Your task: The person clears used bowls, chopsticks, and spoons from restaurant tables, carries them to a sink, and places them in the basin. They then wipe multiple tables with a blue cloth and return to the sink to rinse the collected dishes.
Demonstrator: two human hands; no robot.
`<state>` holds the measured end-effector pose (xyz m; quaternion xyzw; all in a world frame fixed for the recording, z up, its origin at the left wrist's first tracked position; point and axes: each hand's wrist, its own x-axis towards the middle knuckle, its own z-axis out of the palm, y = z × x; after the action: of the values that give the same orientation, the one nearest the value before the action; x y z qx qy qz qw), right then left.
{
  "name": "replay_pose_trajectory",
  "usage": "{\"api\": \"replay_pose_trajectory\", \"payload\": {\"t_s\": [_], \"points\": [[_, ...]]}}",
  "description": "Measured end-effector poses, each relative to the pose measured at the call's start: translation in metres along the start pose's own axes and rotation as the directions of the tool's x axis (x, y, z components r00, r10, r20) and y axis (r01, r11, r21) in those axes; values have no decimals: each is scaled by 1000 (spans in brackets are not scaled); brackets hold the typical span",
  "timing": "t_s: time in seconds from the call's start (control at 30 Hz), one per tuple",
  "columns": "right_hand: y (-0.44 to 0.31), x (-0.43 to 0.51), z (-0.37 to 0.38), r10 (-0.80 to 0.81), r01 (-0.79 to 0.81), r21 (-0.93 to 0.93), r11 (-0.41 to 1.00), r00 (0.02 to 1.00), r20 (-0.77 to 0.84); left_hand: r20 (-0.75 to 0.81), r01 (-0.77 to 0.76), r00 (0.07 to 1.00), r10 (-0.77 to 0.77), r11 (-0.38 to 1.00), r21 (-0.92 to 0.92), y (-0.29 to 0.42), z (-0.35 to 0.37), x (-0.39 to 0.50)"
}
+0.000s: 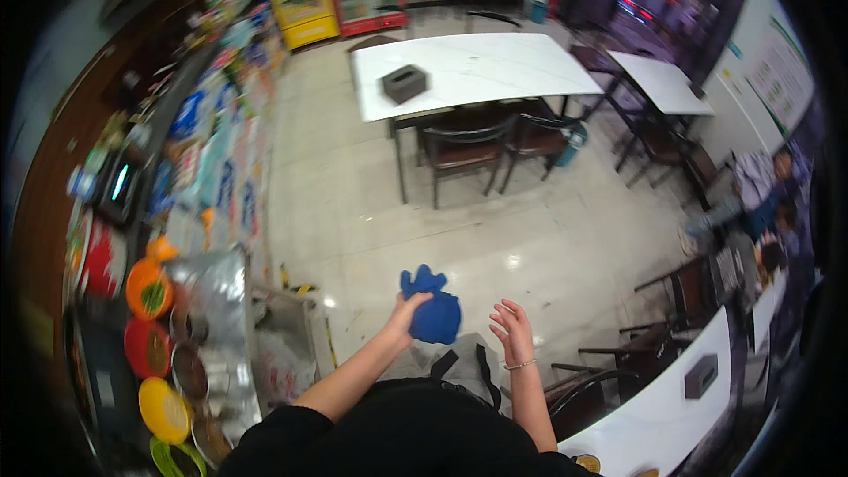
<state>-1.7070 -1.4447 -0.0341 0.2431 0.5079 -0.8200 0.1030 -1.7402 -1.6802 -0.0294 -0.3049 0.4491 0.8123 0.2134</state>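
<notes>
My left hand (405, 319) grips a folded blue cloth (436, 315) in front of my body, its thumb lying over the top. Bunched ends of the cloth stick up beyond my fingers. To the right of the cloth and apart from it, my right hand (513, 331) is raised with its fingers spread and nothing in it; a beaded bracelet circles that wrist. Under both hands lie the tiled floor (371, 238) and some grey fabric with black straps at my waist.
At the left, a metal counter (228, 298) bears colourful bowls and pots. Ahead stands a white marble-patterned table (483, 59) with a dark tissue box (405, 83) and chairs. Another white table (652, 421) curves along the lower right. People sit at the far right.
</notes>
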Motion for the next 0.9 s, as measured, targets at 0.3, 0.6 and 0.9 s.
{"api": "replay_pose_trajectory", "payload": {"t_s": [0.3,0.6,0.9], "points": [[-121,257,-103,53,-11,182,983,972,-227,-61,-59,997,53,993,-99,75,131,259],[-291,469,-122,146,-137,55,989,963,-227,-248,-445,884,397,877,-182,253,268,427],[-325,647,-133,274,-290,-47,956,939,-209,-375,-59,376,847,426,903,383,308,669]]}}
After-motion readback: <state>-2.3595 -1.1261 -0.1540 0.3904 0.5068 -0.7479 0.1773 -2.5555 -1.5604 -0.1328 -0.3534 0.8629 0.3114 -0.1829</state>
